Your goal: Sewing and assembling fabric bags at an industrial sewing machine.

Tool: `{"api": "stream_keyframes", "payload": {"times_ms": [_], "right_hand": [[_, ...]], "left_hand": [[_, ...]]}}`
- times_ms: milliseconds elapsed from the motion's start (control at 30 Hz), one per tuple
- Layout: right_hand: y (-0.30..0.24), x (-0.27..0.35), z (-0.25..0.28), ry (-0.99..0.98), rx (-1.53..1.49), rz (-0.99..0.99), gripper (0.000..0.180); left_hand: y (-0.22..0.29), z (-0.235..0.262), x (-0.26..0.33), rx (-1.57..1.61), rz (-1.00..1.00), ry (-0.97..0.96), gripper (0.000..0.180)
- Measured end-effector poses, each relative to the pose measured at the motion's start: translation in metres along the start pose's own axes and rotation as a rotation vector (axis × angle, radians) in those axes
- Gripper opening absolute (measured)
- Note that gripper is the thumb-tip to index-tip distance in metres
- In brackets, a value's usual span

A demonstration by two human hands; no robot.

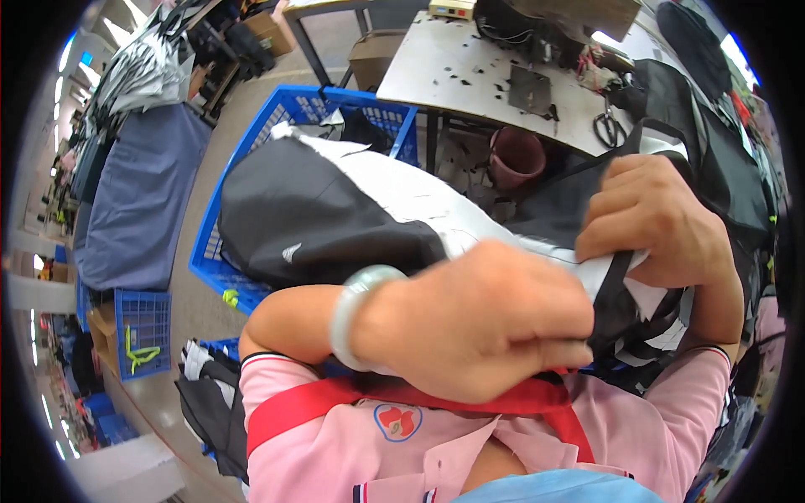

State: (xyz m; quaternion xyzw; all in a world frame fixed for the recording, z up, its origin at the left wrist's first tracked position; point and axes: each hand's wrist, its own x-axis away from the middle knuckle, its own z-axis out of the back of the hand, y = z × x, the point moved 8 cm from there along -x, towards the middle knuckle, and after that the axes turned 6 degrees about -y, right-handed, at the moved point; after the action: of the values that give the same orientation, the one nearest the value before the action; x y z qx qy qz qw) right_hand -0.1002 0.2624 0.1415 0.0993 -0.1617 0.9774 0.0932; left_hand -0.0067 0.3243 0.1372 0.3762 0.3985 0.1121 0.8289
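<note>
A large black fabric piece [310,210] with a white backing [419,197] stretches from a blue crate toward my chest. It looks like part of a sewn bag, with a small white mark on the black side. At its right end, my right hand [658,218] is closed on the white cloth edge, beside a black strap [612,285]. My left hand [495,323], with a pale bangle on the wrist, hovers in front of my chest with curled fingers. Motion smears it slightly, and whatever it may hold is hidden.
The blue crate [210,222] stands ahead on the left. Beyond it is a work table [444,67] with a sewing machine, black scraps and scissors [607,126]. A dark red bin [516,159] sits beneath. Black pieces [742,168] are heaped at right; a covered stack [138,201] stands left.
</note>
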Motion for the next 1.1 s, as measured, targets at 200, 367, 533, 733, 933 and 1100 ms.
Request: {"api": "stream_keyframes", "payload": {"times_ms": [200, 367, 533, 733, 933, 1100], "right_hand": [[0.119, 0.035, -0.006, 0.437, -0.438, -0.568, 0.021], [0.184, 0.054, -0.03, 0.537, -0.633, -0.586, 0.028], [0.215, 0.053, -0.032, 0.508, -0.625, -0.613, 0.03], [0.255, 0.045, -0.043, 0.473, -0.736, -0.635, 0.034], [0.3, 0.042, -0.056, 0.521, -0.705, -0.721, 0.04], [0.315, 0.038, -0.062, 0.49, -0.726, -0.779, 0.046]], "left_hand": [[-0.149, 0.073, -0.033, 0.285, 0.421, 0.302, 0.012], [-0.207, 0.072, -0.068, 0.38, 0.51, 0.26, 0.014], [-0.246, 0.077, -0.076, 0.378, 0.669, 0.249, 0.02], [-0.28, 0.092, -0.086, 0.237, 0.666, 0.192, 0.022], [-0.322, 0.1, -0.093, 0.194, 0.675, 0.246, 0.026], [-0.343, 0.105, -0.092, 0.223, 0.722, 0.294, 0.028]]}}
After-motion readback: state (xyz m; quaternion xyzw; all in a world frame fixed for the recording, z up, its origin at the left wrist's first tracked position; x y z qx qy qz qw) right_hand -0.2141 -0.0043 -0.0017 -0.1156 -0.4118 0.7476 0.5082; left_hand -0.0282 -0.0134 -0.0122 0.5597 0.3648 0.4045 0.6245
